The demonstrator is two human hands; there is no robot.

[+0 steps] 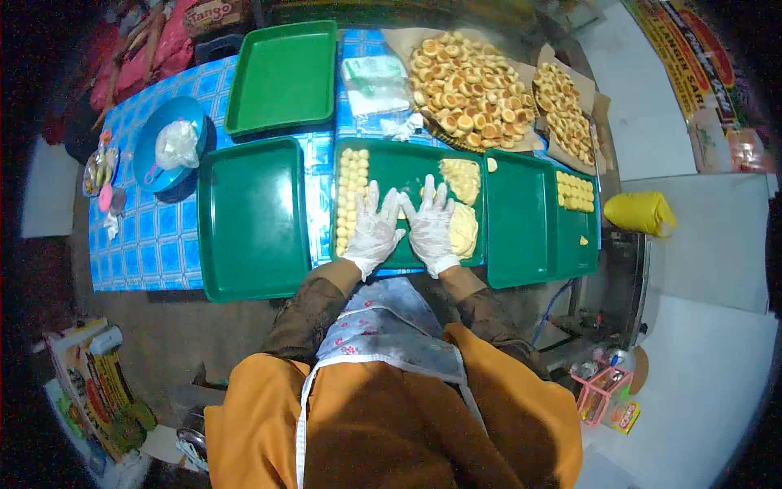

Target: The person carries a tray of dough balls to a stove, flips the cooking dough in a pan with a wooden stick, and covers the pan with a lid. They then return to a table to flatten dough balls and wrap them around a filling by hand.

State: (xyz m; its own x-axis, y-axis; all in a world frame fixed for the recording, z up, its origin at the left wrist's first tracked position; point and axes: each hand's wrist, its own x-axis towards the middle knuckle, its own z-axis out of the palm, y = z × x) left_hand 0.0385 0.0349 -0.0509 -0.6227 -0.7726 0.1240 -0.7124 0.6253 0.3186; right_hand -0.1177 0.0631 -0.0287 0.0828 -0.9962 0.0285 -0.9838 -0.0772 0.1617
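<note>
Both hands wear clear, whitish plastic gloves and are held palms down over a green tray (pixel 383 152). My left hand (pixel 375 232) has its fingers stretched out beside rows of small pale dough balls (pixel 352 191) along the tray's left side. My right hand (pixel 430 228) is spread flat too, its side close to a smooth lump of dough (pixel 463 232). Above that lump lies a rougher yellowish mass of dough (pixel 462 179). The thumbs and forefingers nearly meet. A bit of something pale shows between the hands; what lies under the palms is hidden.
Another green tray (pixel 521 220) on the right holds small yellow pieces (pixel 575 191). Two more green trays (pixel 252 220) (pixel 281 77) lie to the left. Browned round cookies (pixel 472 90) are heaped behind. A blue basin (pixel 147 147) and a yellow bag (pixel 639 213) stand at either side.
</note>
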